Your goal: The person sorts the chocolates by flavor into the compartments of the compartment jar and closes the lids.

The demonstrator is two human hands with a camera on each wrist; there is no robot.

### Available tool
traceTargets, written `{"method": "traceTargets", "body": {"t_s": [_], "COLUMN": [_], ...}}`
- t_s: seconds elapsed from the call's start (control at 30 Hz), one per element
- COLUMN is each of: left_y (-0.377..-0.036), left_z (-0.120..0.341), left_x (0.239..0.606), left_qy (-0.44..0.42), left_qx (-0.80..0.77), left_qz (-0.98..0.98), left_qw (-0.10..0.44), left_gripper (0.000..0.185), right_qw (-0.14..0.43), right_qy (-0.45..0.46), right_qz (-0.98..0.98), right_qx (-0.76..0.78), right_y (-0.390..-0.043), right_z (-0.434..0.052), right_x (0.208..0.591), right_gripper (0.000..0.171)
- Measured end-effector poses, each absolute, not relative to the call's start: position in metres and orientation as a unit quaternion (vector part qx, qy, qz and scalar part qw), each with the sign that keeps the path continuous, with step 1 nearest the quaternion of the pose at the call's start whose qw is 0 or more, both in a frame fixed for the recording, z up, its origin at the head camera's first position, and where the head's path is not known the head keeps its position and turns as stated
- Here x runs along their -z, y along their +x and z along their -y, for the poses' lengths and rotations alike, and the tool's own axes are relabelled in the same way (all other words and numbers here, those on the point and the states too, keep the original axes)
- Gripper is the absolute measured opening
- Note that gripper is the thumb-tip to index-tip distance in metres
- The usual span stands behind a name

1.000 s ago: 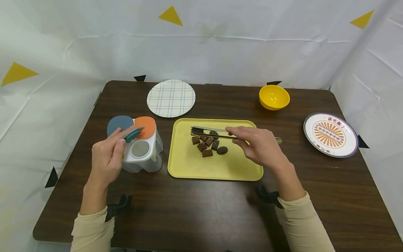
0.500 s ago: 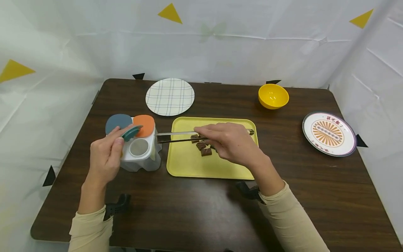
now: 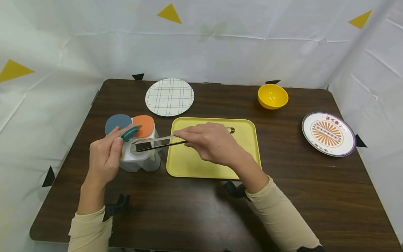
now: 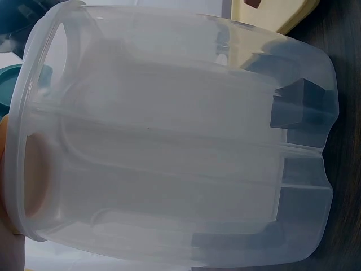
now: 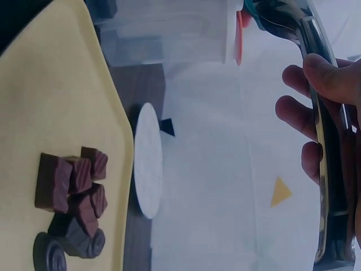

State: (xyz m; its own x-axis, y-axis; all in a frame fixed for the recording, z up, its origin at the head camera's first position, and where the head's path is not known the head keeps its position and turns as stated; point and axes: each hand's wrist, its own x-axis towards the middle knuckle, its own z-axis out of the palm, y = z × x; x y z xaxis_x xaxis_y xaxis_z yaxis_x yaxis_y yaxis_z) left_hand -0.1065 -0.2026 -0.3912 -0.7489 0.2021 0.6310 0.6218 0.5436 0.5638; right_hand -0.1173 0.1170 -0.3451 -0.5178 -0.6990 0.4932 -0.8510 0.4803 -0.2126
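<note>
A white, translucent storage container (image 3: 140,163) with several round lids stands at the table's left. My left hand (image 3: 105,157) pinches its raised teal lid (image 3: 130,134) by the edge, leaving the round opening beneath uncovered. My right hand (image 3: 211,143) grips metal tongs (image 3: 167,142), fingers and thumb on either side of them. Between the tong tips, right over the opening, is a dark chocolate (image 3: 143,146). More chocolates (image 5: 79,186) lie on the yellow tray (image 3: 189,168), hidden behind my right hand in the head view. A dark block (image 4: 298,104) shows through the container's wall near its base.
Blue (image 3: 118,122) and orange (image 3: 144,125) lids cover neighbouring compartments. Behind the tray lies a checked plate (image 3: 170,97). A yellow bowl (image 3: 273,96) stands at the back right, and a patterned plate (image 3: 329,134) lies near the right edge.
My right hand has carried the tongs and the chocolate leftward from over the tray to the container's opening. My left hand has kept the teal lid raised.
</note>
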Motion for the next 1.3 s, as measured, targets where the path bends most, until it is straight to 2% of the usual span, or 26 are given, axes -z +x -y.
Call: {"method": "traceTargets", "body": {"t_s": [0.67, 1.3], "left_y": [-0.107, -0.108], "left_z": [0.201, 0.203], "left_x": [0.392, 0.392], "left_qy": [-0.242, -0.242], "left_qx": [0.407, 0.41], "left_qz": [0.841, 0.839], "left_qw": [0.262, 0.265], "left_gripper": [0.037, 0.035], "right_qw": [0.13, 0.103], "right_qy": [0.468, 0.456], "right_qz": [0.849, 0.856], "right_qx": [-0.208, -0.222], "right_y": [-0.123, -0.12], "right_z": [-0.102, -0.111], "right_x": [0.348, 0.351], "right_gripper": [0.04, 0.059]}}
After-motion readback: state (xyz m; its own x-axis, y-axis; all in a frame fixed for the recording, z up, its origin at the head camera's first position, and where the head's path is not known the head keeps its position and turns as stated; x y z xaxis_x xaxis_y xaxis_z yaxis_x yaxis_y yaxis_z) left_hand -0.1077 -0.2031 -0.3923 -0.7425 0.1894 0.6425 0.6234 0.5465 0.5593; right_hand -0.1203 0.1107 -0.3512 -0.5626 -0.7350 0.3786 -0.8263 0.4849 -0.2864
